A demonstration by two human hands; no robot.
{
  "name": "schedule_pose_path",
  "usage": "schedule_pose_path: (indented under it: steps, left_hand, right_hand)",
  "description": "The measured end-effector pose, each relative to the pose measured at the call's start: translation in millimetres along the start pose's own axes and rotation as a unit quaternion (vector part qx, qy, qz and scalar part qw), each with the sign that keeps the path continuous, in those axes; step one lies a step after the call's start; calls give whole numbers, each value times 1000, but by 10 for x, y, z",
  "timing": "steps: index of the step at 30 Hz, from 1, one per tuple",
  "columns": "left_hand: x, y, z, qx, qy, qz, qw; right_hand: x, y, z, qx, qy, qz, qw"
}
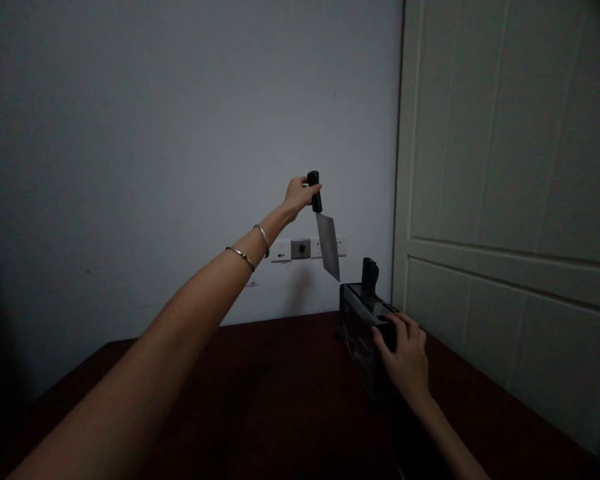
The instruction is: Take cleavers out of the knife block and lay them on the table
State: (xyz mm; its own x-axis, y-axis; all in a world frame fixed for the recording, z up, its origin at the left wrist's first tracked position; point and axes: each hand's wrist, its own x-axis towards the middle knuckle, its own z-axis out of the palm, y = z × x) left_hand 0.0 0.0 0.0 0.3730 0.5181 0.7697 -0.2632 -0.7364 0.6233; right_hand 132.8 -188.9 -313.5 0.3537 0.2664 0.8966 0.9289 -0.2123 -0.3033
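Observation:
My left hand is raised high in front of the wall, closed around the black handle of a cleaver. Its wide grey blade hangs down, the tip just above the far end of a black knife block. The block stands on the dark wooden table near the door. My right hand grips the near top edge of the block, fingers curled over it. Other dark knife handles stick up from the block's top.
A dark reddish table fills the lower view. A pale wall lies behind, with a row of sockets low on it. A white panelled door stands close on the right. The room is dim.

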Motion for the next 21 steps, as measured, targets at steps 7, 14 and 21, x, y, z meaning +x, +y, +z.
schedule_pose_path:
  steps: [7, 14, 21]
  left_hand:
    - [-353, -196, -441, 27, 42, 31, 998]
    - [-913, -363, -714, 85, 73, 64, 992]
    - [-1564, -543, -830, 93, 70, 40, 992]
  right_hand:
    - [59, -33, -132, -55, -40, -12, 998]
    - [175, 10, -228, -88, -97, -14, 991]
    - [197, -333, -524, -101, -56, -75, 990]
